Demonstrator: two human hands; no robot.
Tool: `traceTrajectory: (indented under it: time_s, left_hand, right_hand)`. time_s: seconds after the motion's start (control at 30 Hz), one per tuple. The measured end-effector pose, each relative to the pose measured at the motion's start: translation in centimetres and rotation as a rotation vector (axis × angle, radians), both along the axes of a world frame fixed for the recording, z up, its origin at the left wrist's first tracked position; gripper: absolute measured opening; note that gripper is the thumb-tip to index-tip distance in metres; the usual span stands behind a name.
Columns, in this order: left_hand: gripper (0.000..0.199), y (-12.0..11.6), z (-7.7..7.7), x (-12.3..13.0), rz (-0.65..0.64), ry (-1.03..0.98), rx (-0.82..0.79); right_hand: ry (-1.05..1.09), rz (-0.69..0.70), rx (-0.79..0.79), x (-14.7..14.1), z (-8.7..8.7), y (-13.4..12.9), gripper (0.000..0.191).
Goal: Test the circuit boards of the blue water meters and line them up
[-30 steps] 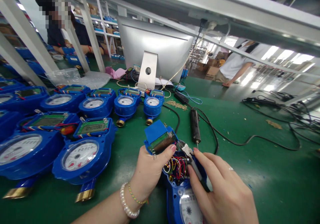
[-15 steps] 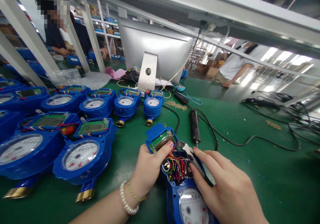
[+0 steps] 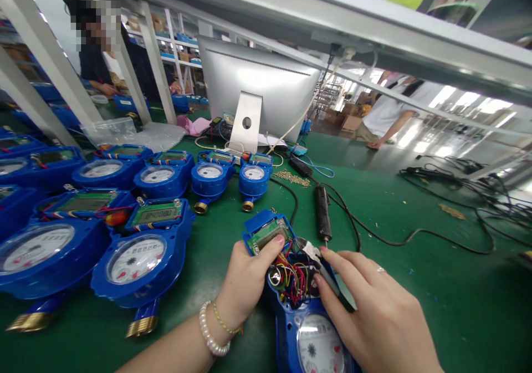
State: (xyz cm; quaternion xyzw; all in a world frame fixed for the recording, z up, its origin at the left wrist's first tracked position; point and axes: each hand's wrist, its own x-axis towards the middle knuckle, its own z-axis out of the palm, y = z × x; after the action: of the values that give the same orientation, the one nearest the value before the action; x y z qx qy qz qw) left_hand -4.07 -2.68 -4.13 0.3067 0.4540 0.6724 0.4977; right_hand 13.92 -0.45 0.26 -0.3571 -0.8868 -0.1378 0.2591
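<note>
My left hand [image 3: 245, 276] grips the green display board [image 3: 268, 235] of an opened blue water meter [image 3: 286, 328], with my thumb across the board's corner. Red, yellow and black wires [image 3: 293, 276] spill from the meter's open compartment, beside a round metallic-topped part [image 3: 275, 276]. In my right hand [image 3: 374, 306] is a pair of pliers [image 3: 312, 254] with a metal head and dark handles. The jaws sit over the compartment's far right edge, close to the board. Whether they close on a wire cannot be made out. The meter's white dial [image 3: 320, 342] faces up, near me.
Several blue meters [image 3: 137, 267] stand in rows on the left. A black electric screwdriver [image 3: 322, 212] with its cord lies just beyond my right hand, near a pile of small screws [image 3: 293, 178]. A monitor [image 3: 257, 85] stands behind; cables [image 3: 453, 184] lie right. Two people are farther off.
The view has shifted slightly. Both hands keep their holds, and the board and pliers have barely moved.
</note>
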Motion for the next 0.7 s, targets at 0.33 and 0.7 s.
traceTrajectory:
  time_s: [0.33,0.7]
  left_hand:
    - [0.026,-0.14,0.07,0.03,-0.022,-0.01,0.005]
    - [0.023,-0.18,0.21,-0.05,-0.033,0.019,0.013]
  right_hand:
    - [0.018,0.002,-0.06,0.16,-0.52,-0.09,0.028]
    - [0.044,-0.001,-0.04,-0.15,-0.4,0.05,0.025]
